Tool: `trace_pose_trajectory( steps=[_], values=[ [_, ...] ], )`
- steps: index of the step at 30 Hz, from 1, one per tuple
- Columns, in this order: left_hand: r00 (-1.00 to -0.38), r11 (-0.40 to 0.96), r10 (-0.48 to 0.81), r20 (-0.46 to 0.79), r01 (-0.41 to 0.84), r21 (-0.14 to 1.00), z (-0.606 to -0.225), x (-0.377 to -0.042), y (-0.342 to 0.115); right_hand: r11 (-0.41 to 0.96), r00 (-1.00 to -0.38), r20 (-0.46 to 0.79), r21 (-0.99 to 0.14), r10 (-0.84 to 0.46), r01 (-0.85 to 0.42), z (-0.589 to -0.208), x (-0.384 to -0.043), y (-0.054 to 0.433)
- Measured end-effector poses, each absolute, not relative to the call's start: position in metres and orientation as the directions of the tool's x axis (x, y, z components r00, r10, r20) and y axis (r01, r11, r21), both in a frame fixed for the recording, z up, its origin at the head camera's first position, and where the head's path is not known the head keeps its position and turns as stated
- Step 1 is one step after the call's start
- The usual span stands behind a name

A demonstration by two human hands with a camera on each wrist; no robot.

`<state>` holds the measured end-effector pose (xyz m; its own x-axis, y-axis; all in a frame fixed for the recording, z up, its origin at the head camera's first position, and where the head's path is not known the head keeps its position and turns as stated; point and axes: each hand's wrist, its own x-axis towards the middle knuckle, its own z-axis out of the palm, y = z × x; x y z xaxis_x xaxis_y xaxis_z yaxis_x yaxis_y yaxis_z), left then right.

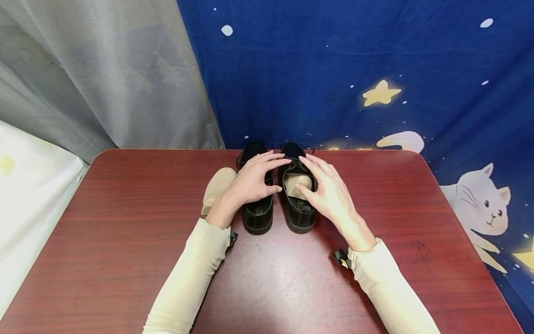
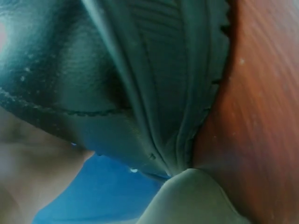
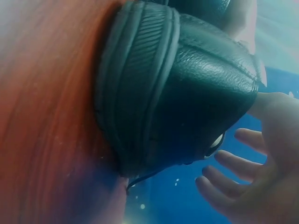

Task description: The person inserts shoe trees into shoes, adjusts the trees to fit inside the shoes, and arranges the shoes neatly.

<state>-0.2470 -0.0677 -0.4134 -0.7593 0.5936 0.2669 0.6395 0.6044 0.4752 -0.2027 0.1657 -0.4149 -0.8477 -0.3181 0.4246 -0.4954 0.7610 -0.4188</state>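
Two black lace-up shoes stand side by side, heels toward me: a left shoe [image 1: 257, 220] and a right shoe [image 1: 300, 218]. My left hand [image 1: 253, 181] arches over the left shoe, fingers stretched toward the right one; whether it touches is unclear. Over the right shoe's outer edge hovers my right hand [image 1: 331, 188], fingers loosely spread. Its thumb tip lies over a beige insole [image 1: 294, 184] partly inside that shoe; contact cannot be told. Another beige insole [image 1: 219, 185] lies left of the left shoe, partly behind my wrist. The right wrist view shows the right shoe's leather side [image 3: 201, 84].
The reddish-brown table [image 1: 137, 241] has its far edge just behind the shoe toes. Beyond it hang a grey curtain [image 1: 125, 69] and a blue star-patterned cloth [image 1: 292, 69]. White patterned fabric [image 1: 33, 199] lies beyond the left edge.
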Motion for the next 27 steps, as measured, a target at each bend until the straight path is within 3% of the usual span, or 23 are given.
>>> trace_pose_trajectory(
  steps=[15,27],
  values=[
    [-0.785,0.628,0.565,0.254,0.609,0.484,-0.404,-0.242,-0.074,0.732,-0.830,0.438,-0.429,-0.344,-0.530,-0.406,-0.202,0.160],
    [-0.815,0.666,0.535,0.222,0.569,0.483,-0.400,-0.236,-0.087,0.751,-0.840,0.375,-0.396,-0.393,-0.528,-0.403,-0.205,0.154]
  ],
)
